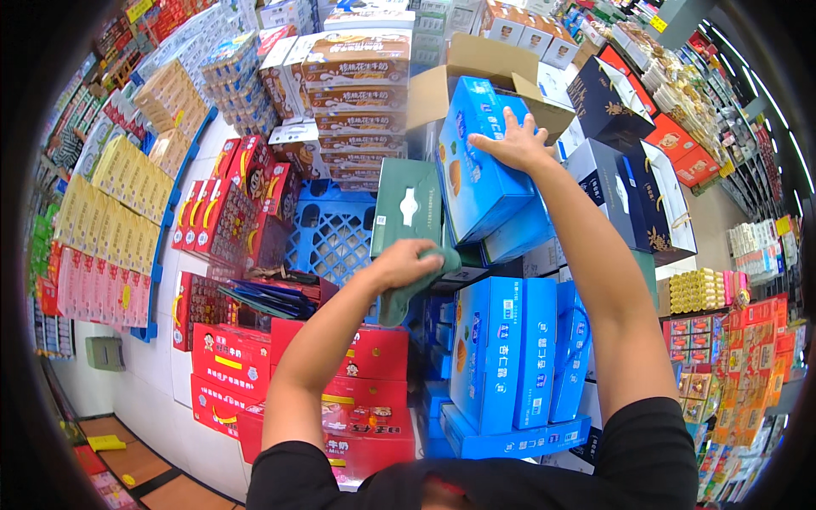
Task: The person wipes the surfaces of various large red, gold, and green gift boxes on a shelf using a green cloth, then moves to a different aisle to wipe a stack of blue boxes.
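Note:
A dark green cloth (421,287) is bunched in my left hand (408,261), above the near edge of a dark green carton (395,217) with a white handle piece. My right hand (516,143) rests with fingers spread on a blue drink carton (488,191). That carton sits tilted on another blue carton (523,233), which is partly covered. Closer to my body, several blue cartons (488,357) stand upright on a flat one (516,440).
Red milk cartons (229,357) are stacked at the left, beside a blue plastic pallet (325,236). Brown-and-white milk cartons (357,67) rise behind it. An opened cardboard box (427,95) stands at the back. Dark blue gift boxes (666,191) are at the right.

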`<action>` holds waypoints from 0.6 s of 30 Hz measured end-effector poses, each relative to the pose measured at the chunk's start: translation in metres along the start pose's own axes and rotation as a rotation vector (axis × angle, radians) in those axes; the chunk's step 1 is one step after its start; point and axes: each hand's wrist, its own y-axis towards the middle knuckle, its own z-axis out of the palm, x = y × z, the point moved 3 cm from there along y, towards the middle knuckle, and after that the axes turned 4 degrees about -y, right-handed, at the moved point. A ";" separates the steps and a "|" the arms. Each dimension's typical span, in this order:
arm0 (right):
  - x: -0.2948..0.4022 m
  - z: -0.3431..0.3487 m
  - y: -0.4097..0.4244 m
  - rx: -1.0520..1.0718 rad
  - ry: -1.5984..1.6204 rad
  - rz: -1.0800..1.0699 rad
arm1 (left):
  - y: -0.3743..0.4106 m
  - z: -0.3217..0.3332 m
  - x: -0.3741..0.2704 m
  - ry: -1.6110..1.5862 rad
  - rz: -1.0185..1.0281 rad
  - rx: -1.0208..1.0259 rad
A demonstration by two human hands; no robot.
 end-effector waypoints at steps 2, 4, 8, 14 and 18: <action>-0.025 -0.002 0.017 -0.072 0.290 -0.055 | 0.009 -0.014 -0.015 -0.456 -0.077 -0.084; -0.054 -0.003 0.025 -0.104 0.396 -0.150 | 0.025 -0.037 -0.043 -0.458 0.066 -0.220; -0.063 0.025 0.002 0.071 0.212 -0.240 | 0.079 -0.083 -0.090 -0.007 0.058 -0.123; -0.049 0.005 -0.025 0.045 0.213 -0.148 | 0.172 -0.096 -0.142 0.607 -0.432 -0.157; -0.074 -0.003 -0.030 0.033 0.267 -0.126 | 0.181 -0.072 -0.143 0.315 -0.350 0.013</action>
